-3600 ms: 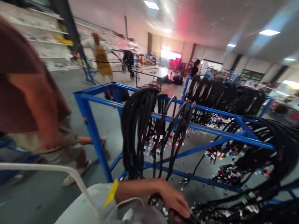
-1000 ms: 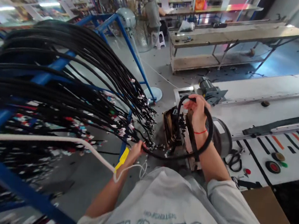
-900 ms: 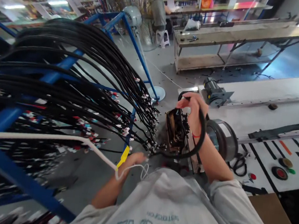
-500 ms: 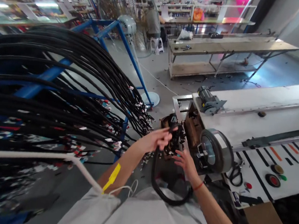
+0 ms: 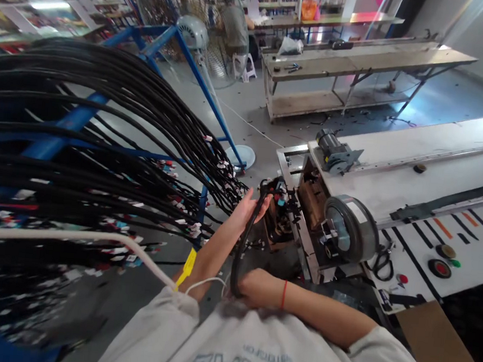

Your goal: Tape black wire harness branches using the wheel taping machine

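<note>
A black cable with small coloured connectors at its end runs between both my hands. My left hand is raised with its fingers closed around the cable near the connector end. My right hand is drawn in close to my chest and grips the lower bend of the same cable. A yellow tag hangs at my left arm. Just left of my hands, a thick mass of black cables drapes over a blue rack.
To the right stands a white conveyor table with a motor, a round drum, scissors and push buttons. A floor fan and a long workbench stand behind; a person sits there.
I turned from the rack toward the conveyor with one cable. My right hand dropped from high by the machine to my chest. My left hand rose and took the cable's connector end.
</note>
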Demonstrator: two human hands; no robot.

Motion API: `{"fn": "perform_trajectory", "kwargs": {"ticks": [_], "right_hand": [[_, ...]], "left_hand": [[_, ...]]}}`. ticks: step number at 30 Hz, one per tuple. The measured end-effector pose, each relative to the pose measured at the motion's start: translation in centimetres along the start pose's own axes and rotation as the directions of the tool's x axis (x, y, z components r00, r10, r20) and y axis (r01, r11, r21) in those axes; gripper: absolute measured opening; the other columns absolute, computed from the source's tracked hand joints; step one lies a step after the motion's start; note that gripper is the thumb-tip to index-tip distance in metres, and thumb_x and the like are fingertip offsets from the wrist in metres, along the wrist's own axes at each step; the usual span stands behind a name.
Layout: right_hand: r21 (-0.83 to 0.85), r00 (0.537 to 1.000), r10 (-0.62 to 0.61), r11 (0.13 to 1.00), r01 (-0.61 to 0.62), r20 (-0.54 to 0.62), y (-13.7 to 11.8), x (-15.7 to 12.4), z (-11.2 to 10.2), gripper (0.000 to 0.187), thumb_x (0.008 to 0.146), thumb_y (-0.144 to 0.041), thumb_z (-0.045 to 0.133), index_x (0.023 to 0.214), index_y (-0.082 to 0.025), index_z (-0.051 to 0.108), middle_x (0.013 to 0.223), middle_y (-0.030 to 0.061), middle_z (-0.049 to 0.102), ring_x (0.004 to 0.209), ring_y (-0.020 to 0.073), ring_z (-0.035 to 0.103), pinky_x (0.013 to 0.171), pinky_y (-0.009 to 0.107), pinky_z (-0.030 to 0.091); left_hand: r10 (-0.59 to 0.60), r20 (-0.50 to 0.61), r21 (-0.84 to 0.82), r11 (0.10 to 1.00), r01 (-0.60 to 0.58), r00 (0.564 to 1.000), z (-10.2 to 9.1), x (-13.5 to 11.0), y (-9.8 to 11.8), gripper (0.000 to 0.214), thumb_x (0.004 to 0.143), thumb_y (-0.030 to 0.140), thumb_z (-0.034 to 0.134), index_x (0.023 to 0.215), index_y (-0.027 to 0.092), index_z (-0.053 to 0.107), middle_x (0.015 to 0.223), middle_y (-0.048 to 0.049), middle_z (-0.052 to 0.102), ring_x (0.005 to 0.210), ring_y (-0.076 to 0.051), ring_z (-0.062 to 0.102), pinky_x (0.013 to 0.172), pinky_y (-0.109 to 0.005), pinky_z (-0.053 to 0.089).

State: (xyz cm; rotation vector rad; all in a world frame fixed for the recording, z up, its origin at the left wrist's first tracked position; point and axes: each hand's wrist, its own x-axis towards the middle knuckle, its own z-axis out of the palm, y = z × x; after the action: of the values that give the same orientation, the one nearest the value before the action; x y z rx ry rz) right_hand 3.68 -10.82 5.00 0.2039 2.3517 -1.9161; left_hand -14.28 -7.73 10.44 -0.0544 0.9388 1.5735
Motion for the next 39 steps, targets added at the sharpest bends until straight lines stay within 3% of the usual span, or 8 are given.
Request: {"fn": "perform_trajectory", "kwargs": {"ticks": [4,9,15,20,23,28,35,39], "right_hand": [[0.008,0.999,-0.051,0.999,0.051,-0.001,3.1,0.1,-4.1,0.042,0.047,-0.039,0.084,0.048,-0.026,0.045,0.043,-0.0078,0.035,0.044,0.0145,0.043,0.054,0.033,0.045],[0.462,0.92,-0.208,0.815,0.35,-0.331,-2.1,-0.1,-13.4,0.048,0.066,-0.063,0.071,0.094,-0.024,0.062,0.085,0.0027,0.063,0.09,0.0204,0.061,0.084,0.037,0.05],[0.675,0.795,-0.135,0.455,0.58,-0.592,-8.4,0.3,-14.5,0.039,0.074,-0.059,0.066,0.083,-0.025,0.05,0.069,-0.0043,0.046,0.055,0.0117,0.047,0.056,0.027,0.049],[0.496,0.596,0.05,0.61,0.617,-0.802,-8.2,-0.6,-14.1,0.037,0.079,-0.047,0.071,0.074,-0.023,0.043,0.058,-0.0091,0.032,0.045,0.0076,0.035,0.047,0.022,0.041],[0.48,0.518,0.123,0.596,0.643,-0.846,-7.9,-2.5,-15.8,0.034,0.073,-0.04,0.077,0.085,-0.024,0.05,0.062,-0.0087,0.04,0.05,0.0084,0.043,0.055,0.025,0.048],[0.551,0.486,0.265,0.466,0.692,-0.833,-6.4,-4.9,-16.7,0.039,0.075,-0.055,0.07,0.09,-0.023,0.055,0.062,-0.008,0.043,0.05,0.0077,0.044,0.057,0.025,0.05],[0.827,0.791,0.368,0.482,0.288,-0.49,0.8,-3.7,-10.4,0.04,0.076,-0.053,0.072,0.088,-0.017,0.062,0.048,-0.0122,0.03,0.038,0.0036,0.023,0.043,0.018,0.036],[0.897,0.788,0.428,0.239,0.372,-0.442,4.3,-3.5,-11.1,0.041,0.076,-0.054,0.072,0.088,-0.017,0.059,0.046,-0.0147,0.023,0.035,0.0033,0.02,0.039,0.015,0.031]], "left_hand": [[0.036,0.152,0.101,0.994,-0.052,0.988,1.1,-0.6,-1.4,0.013,0.093,0.024,0.053,0.099,0.012,0.057,0.063,0.0071,0.037,0.04,-0.002,0.024,0.034,-0.01,0.018],[-0.106,0.419,0.366,0.929,-0.061,0.902,0.6,-3.8,-3.2,0.039,0.08,0.049,0.069,0.083,0.013,0.055,0.057,0.0094,0.029,0.04,-0.002,0.017,0.034,-0.013,0.013],[-0.47,0.598,0.478,0.859,0.182,0.649,1.7,-3.4,-4.7,0.044,0.079,0.06,0.062,0.083,0.018,0.049,0.05,0.0104,0.025,0.036,-0.003,0.012,0.032,-0.017,0.008],[-0.068,0.452,0.619,0.742,-0.258,0.889,3.9,-3.3,-7.6,0.044,0.082,0.062,0.058,0.087,0.019,0.048,0.059,0.0077,0.035,0.045,-0.005,0.025,0.041,-0.018,0.022],[0.014,0.45,0.779,0.484,-0.4,0.893,3.8,-4.1,-6.9,0.041,0.087,0.058,0.054,0.089,0.017,0.053,0.069,0.0025,0.047,0.059,-0.009,0.038,0.051,-0.02,0.032],[-0.353,0.402,0.871,0.433,-0.234,0.845,0.8,-3.8,-2.9,0.05,0.085,0.066,0.051,0.082,0.017,0.055,0.064,0.0034,0.043,0.053,-0.008,0.034,0.045,-0.02,0.028],[-0.832,0.094,0.993,0.116,0.006,0.547,-5.0,-2.5,0.4,0.052,0.074,0.069,0.063,0.075,0.017,0.064,0.052,0.0032,0.049,0.047,-0.011,0.042,0.046,-0.023,0.033],[-0.822,0.135,0.974,0.212,0.077,0.554,-7.0,-1.7,-0.1,0.054,0.074,0.069,0.063,0.083,0.015,0.065,0.058,0.0024,0.052,0.05,-0.011,0.045,0.049,-0.022,0.035]]}}
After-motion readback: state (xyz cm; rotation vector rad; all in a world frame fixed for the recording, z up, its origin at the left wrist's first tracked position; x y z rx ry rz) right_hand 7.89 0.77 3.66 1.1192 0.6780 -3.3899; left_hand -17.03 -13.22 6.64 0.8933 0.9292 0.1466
